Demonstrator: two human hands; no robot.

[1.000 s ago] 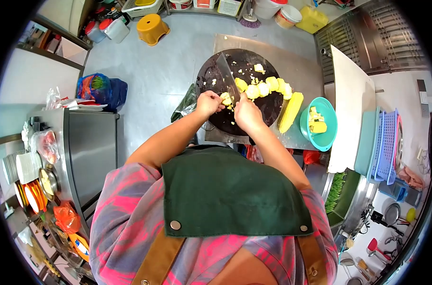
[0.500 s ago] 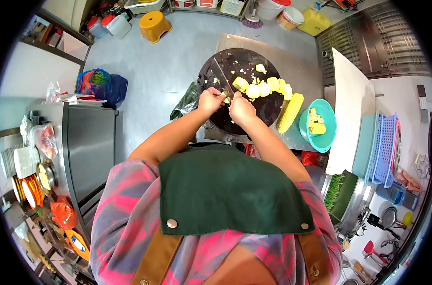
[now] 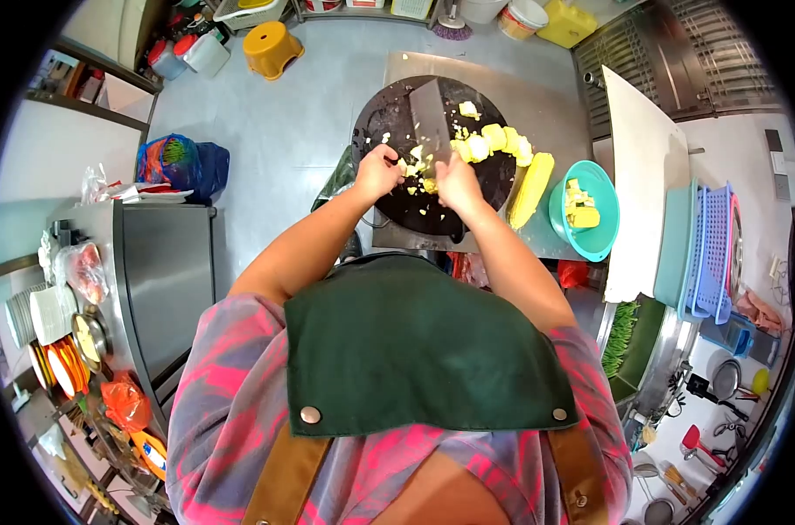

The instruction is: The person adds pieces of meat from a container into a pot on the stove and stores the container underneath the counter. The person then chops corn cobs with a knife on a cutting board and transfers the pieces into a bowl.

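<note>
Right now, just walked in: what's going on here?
A person is cutting corn on a round board. The right hand grips a cleaver; the left hand is at small corn bits beside the blade. Uncut chunks line the board's right side, a longer cob lies by its edge, and the teal bowl holds more pieces.

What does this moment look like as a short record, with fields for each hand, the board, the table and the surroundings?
Left hand: the left hand has its fingertips at small cut corn bits; whether it grips one is unclear
Right hand: the right hand holds a broad knife
Board: round, dark board with a row of corn chunks
Table: metal table with a long corn cob and a teal bowl containing corn pieces
Floor: yellow stool
Clothing: dark green apron
</note>
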